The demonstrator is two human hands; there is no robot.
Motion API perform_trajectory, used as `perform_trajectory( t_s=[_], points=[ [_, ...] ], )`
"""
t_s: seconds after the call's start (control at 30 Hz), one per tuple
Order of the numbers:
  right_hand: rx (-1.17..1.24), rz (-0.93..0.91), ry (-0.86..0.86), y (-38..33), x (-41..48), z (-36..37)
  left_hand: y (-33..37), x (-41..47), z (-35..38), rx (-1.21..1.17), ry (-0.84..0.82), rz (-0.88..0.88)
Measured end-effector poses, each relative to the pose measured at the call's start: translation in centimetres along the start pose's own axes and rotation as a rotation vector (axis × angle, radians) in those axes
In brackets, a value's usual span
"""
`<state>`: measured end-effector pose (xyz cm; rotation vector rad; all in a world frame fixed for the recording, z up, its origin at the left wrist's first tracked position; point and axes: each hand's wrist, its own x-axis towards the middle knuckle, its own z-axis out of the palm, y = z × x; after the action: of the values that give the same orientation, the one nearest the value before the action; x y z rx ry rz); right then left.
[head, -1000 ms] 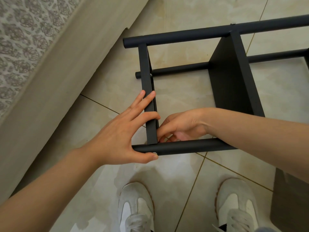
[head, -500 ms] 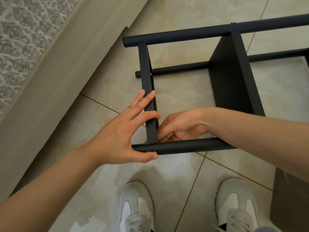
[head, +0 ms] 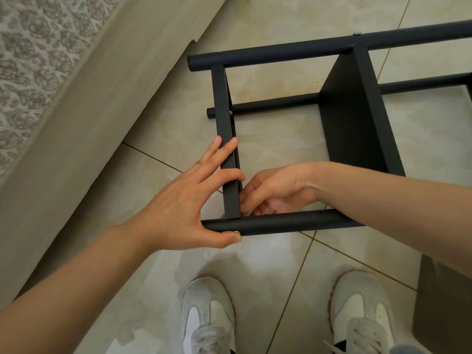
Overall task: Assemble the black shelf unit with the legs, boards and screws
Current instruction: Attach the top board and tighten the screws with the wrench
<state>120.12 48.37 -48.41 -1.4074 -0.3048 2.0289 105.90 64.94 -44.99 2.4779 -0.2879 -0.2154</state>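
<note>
The left hand (head: 189, 200) lies open at the near corner of the black shelf unit (head: 293, 139). Its straight fingers are spread across the narrow edge of the end board (head: 226, 134), and its thumb presses the underside of the near leg (head: 281, 223), right at a small silver screw (head: 236, 232). The right hand (head: 275, 190) reaches inside the frame from the right with its fingers curled toward the same corner. Their tips sit against the inner face of the end board, just behind the near leg, and I cannot tell whether they pinch anything.

The unit lies on its side on the tiled floor (head: 281, 139). The far leg (head: 293, 51) runs parallel to the near one, and a third leg (head: 275, 102) lies lower between them. The middle board (head: 357, 118) stands on edge well to the right of the end board, with bare tile showing between the two boards.

To the left, the slanted beige side of a bed (head: 89, 129) passes near the leg ends, leaving a wedge of floor between them. Two white shoes (head: 207, 315) stand just below the near leg. A dark panel (head: 444, 302) is cut off by the lower right edge.
</note>
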Motion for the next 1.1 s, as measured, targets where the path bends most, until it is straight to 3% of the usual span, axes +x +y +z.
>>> perform_trajectory(
  t_s=[1.1],
  points=[
    [-0.006, 0.025, -0.001, 0.12, 0.63, 0.51, -0.22, -0.07, 0.15, 0.013, 0.003, 0.005]
  ],
)
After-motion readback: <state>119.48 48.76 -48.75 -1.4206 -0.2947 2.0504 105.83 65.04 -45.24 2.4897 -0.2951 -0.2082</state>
